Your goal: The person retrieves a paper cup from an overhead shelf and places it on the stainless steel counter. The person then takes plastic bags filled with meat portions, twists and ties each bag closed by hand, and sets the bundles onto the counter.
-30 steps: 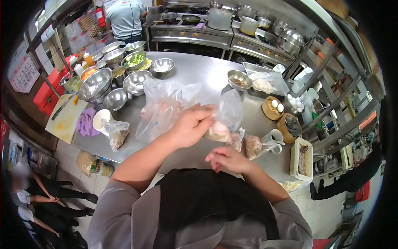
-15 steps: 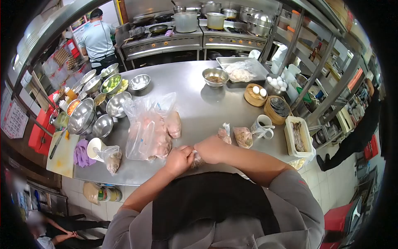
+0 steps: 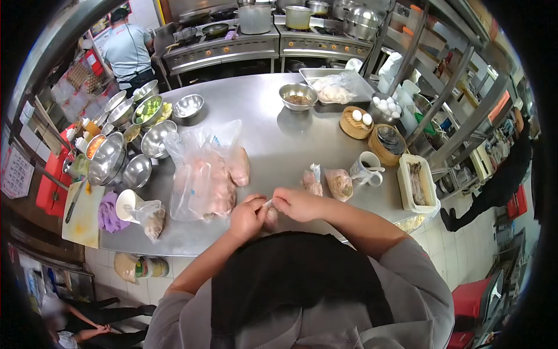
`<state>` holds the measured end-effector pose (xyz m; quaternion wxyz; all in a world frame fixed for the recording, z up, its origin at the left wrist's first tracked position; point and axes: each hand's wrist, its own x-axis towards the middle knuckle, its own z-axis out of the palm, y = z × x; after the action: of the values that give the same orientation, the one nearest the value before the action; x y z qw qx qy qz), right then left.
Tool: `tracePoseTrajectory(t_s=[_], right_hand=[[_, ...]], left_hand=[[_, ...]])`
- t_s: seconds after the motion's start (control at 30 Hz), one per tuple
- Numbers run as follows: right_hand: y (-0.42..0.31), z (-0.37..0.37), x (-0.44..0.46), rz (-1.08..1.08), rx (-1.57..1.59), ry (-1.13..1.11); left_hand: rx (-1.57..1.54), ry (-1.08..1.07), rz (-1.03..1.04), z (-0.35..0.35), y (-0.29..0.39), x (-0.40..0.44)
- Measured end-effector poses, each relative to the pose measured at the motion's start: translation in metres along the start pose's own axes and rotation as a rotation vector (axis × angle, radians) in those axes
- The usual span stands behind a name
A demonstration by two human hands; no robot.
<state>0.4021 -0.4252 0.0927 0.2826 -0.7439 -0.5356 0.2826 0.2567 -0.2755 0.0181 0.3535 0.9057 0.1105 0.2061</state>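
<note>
Close to my body at the table's near edge, a small clear plastic bag (image 3: pixel 271 217) with pinkish contents hangs between my hands. My left hand (image 3: pixel 247 217) pinches its neck from the left. My right hand (image 3: pixel 297 203) is closed on the other side of the twisted top. Just beyond my right hand are two more small filled bags: a tied bag (image 3: pixel 312 181) and a second bag (image 3: pixel 339 185). Large clear bags of raw meat (image 3: pixel 212 189), pale pink, lie beyond my left hand.
To the right stand a mug (image 3: pixel 367 168), a bamboo steamer (image 3: pixel 356 123) with eggs and a white tub (image 3: pixel 414 185). Steel bowls (image 3: pixel 157 139) crowd the left, near a cutting board (image 3: pixel 80 218) with a knife. A person (image 3: pixel 128 49) works by the stoves (image 3: pixel 224 51).
My hands have moved slightly apart, and the bag's twisted neck now shows between them. The whole view has shifted a little, with the table sitting higher in it.
</note>
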Motion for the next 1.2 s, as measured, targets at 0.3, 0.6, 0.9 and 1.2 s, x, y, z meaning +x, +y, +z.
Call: tracePoseTrajectory(t_s=[0.3, 0.6, 0.9, 1.2], right_hand=[[0.046, 0.039, 0.02, 0.02, -0.404, 0.116], [0.005, 0.027, 0.002, -0.033, -0.387, -0.084], [0.004, 0.017, 0.001, -0.363, -0.404, 0.155], [0.024, 0.039, 0.008, -0.276, -0.147, 0.233]], left_hand=[[-0.479, -0.071, -0.308, 0.004, -0.012, 0.007], [-0.219, -0.02, -0.013, 0.013, -0.009, 0.005], [-0.145, -0.144, 0.073, 0.006, -0.006, 0.005], [-0.317, -0.179, -0.015, 0.008, -0.007, 0.004]])
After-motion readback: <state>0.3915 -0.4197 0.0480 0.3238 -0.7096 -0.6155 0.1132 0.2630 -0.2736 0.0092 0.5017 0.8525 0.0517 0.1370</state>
